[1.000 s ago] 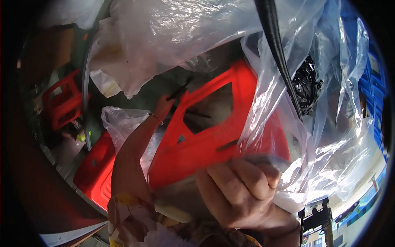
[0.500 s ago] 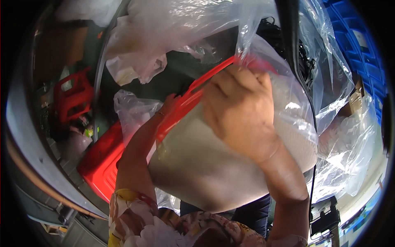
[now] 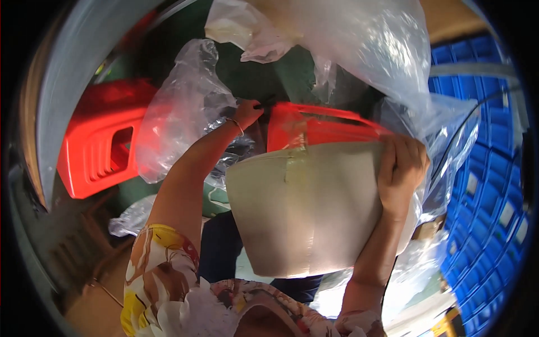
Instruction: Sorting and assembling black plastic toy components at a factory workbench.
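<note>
Right of a red stool [image 3: 92, 160] and clear bag [image 3: 182, 104], curls the left hand [image 3: 247, 115] at a dark object [image 3: 259, 106]; cannot tell whether pinching. Holds beige cardboard [image 3: 325, 208] at centre, pinching its upper right edge with the right hand [image 3: 403, 171].

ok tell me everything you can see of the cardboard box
The cardboard box is greyish tan and looks narrower toward the person, with a yellowish, shiny tape strip near the middle of its far edge. It is in front of the dark trousers. The right-hand grip holds its far right corner. A red plastic piece shows at the far edge; whether it sits inside is unclear.
</note>
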{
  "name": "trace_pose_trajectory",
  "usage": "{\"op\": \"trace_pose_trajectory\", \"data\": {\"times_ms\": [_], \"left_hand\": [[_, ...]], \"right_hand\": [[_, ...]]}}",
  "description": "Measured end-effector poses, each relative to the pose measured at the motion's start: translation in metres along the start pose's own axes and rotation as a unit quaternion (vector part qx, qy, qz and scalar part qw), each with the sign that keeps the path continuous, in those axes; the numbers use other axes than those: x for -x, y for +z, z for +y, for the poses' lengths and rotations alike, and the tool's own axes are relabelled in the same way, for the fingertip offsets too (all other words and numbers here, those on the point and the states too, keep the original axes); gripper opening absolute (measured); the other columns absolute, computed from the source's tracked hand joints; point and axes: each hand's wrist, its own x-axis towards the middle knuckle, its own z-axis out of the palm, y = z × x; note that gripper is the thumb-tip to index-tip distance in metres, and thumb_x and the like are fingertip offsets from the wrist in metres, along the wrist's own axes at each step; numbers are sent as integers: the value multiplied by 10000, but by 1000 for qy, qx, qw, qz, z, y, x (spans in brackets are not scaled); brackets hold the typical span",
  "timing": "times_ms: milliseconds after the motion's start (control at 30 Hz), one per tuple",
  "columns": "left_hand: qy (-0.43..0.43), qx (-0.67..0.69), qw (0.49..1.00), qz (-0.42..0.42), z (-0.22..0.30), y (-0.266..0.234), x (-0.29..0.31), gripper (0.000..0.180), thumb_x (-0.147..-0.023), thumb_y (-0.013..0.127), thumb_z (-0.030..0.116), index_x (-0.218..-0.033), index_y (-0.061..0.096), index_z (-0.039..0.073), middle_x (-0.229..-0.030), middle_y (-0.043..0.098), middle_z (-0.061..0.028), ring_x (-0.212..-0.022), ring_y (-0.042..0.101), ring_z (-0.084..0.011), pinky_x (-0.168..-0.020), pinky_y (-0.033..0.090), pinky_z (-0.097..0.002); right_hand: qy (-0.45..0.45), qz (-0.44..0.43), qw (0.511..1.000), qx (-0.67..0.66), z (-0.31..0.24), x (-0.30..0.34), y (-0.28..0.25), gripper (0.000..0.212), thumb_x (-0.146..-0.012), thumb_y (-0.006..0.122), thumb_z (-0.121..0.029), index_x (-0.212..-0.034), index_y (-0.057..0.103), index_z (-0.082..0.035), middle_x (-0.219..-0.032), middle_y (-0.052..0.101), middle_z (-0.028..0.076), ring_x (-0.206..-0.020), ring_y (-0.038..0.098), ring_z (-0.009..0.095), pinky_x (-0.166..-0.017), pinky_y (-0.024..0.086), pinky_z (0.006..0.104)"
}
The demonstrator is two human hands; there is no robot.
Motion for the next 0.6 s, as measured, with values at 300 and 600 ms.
{"op": "trace_pose_trajectory", "data": {"times_ms": [300, 600], "left_hand": [[68, -133, 985, 87, -42, 33, 15, 177, -763, 556, 152, -890, 657, 80, -821, 615, -184, -792, 602, -361, -688, 485, -433], [131, -297, 946, 20, -51, 65, -9, 371, -719, 595, 104, -1082, 521, 117, -994, 508, -186, -812, 596, -355, -666, 504, -428]], "right_hand": [[-32, -2, 999, -13, -5, -1, 0, 134, -790, 508, -60, -806, 641, -66, -809, 602, 76, -807, 535, 250, -743, 381, 354], [-22, -2, 1000, 6, -6, 0, 1, 125, -784, 509, -47, -811, 630, -65, -808, 597, 77, -807, 531, 244, -769, 353, 341]]}}
